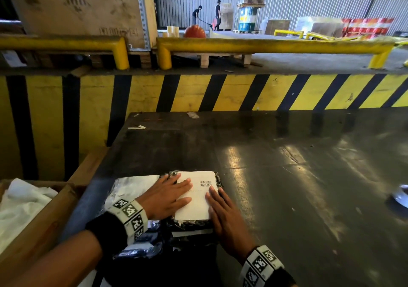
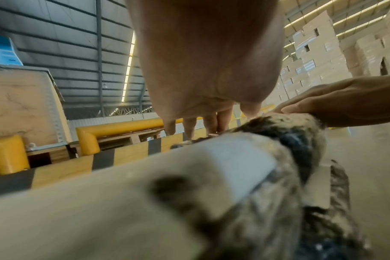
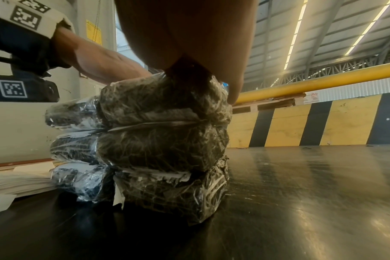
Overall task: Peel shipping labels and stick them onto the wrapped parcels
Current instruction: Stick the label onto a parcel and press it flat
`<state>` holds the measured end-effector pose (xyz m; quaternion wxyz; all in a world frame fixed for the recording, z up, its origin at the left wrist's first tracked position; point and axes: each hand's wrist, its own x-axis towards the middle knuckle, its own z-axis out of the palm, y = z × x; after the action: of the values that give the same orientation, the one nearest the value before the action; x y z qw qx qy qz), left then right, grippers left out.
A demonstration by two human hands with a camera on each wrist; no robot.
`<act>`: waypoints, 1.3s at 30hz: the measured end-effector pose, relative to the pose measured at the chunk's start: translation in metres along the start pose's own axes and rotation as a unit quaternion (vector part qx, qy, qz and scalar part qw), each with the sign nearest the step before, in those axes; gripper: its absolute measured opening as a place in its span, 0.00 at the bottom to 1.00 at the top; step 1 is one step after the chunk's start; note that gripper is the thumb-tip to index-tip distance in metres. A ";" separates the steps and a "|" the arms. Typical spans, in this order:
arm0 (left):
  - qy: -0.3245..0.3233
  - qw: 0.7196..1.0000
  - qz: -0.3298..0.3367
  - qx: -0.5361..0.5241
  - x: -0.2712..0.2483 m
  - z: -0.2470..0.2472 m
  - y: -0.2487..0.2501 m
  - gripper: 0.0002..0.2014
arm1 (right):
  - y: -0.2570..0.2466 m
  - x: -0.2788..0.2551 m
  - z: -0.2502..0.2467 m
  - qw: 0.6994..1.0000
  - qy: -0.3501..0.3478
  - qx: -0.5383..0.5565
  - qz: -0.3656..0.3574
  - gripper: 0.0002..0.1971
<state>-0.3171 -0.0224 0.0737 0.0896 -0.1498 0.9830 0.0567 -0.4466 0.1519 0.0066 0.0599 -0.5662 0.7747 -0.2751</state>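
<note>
Label (image 1: pixel 196 195) lay on top parcel (image 3: pixel 165 100) of a three-high stack at near edge of table (image 1: pixel 287 176); second stack (image 3: pixel 76 140) just left of it. Left hand (image 1: pixel 167 198) lay on label's left side, right hand (image 1: pixel 227 218) on its right edge. Open box (image 1: pixel 37 224) stood left of table, striped barrier (image 1: pixel 198 92) beyond its far edge.

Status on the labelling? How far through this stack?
Done: a white label with a barcode lies flat on the top parcel of the nearer stack.
In hand: left hand and right hand press it down with straight fingers.
Left: the right wrist view shows white edges between the stacked parcels, but whether those are labels is unclear. A stack of white sheets lies beside them.
</note>
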 end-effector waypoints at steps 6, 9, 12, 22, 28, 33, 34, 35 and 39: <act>-0.015 0.998 -0.052 0.031 -0.008 -0.011 -0.024 0.64 | 0.001 0.000 0.001 1.000 0.001 0.009 0.004 0.45; -0.008 0.998 -0.061 0.033 -0.004 -0.013 -0.014 0.59 | 0.001 0.000 -0.001 1.000 -0.008 0.003 0.006 0.44; -0.025 0.996 -0.081 0.015 -0.012 -0.006 0.000 0.54 | 0.001 -0.003 -0.005 1.000 -0.024 -0.013 0.010 0.39; 0.013 0.994 -0.091 -0.060 -0.043 0.026 0.041 0.58 | 0.018 -0.022 -0.014 1.000 -0.010 0.004 0.030 0.39; 0.056 0.989 -0.115 -0.079 -0.037 0.041 0.058 0.57 | 0.028 -0.030 -0.027 0.950 -0.018 0.272 0.153 0.34; 0.058 0.987 -0.117 -0.098 -0.037 0.045 0.054 0.52 | 0.031 -0.024 -0.020 0.932 -0.019 0.318 0.173 0.37; 0.059 0.987 -0.117 -0.098 -0.037 0.045 0.053 0.52 | 0.032 -0.023 -0.018 0.925 -0.019 0.334 0.179 0.37; 0.059 0.986 -0.118 -0.097 -0.037 0.045 0.053 0.52 | 0.033 -0.022 -0.017 0.917 -0.018 0.352 0.186 0.36; 0.069 0.985 -0.112 -0.108 -0.040 0.044 0.052 0.53 | 0.033 -0.020 -0.010 0.885 0.013 0.425 0.191 0.35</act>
<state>-0.2888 0.0444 0.0430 0.0108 -0.2715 0.9519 0.1418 -0.4713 0.1802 -0.0052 0.3360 -0.3243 0.6776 -0.5681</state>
